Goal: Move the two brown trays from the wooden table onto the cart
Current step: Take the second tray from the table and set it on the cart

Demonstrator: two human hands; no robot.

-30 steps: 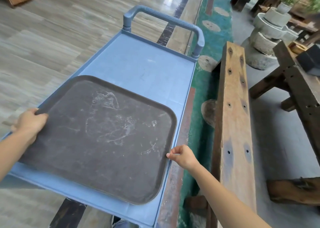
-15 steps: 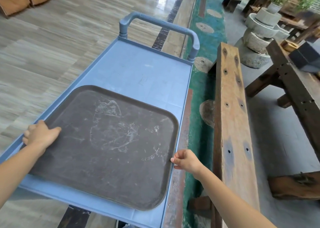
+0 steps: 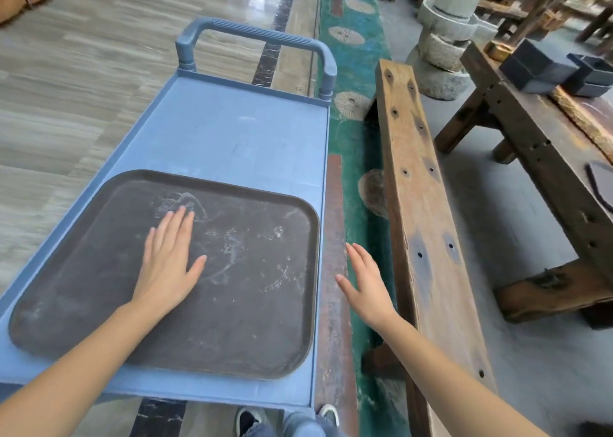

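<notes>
One brown tray (image 3: 252, 304) lies flat on the near half of the blue cart (image 3: 238, 131). My left hand (image 3: 169, 260) rests palm down on the tray's middle, fingers spread. My right hand (image 3: 365, 280) hovers open just right of the cart's edge, holding nothing. At the far right, a dark flat edge, possibly a second tray (image 3: 600, 184), lies on the wooden table (image 3: 544, 138), mostly cut off by the frame.
A long wooden bench (image 3: 421, 204) runs between cart and table. Dark square bins (image 3: 537, 66) sit on the table's far end. A stone mill (image 3: 444, 45) stands behind. The cart's handle (image 3: 258, 36) is at its far end. My shoes show below.
Both hands let go of the tray's edges once it lay flat on the cart. My left hand moved onto the tray's surface; my right hand opened and pulled away to the right.
</notes>
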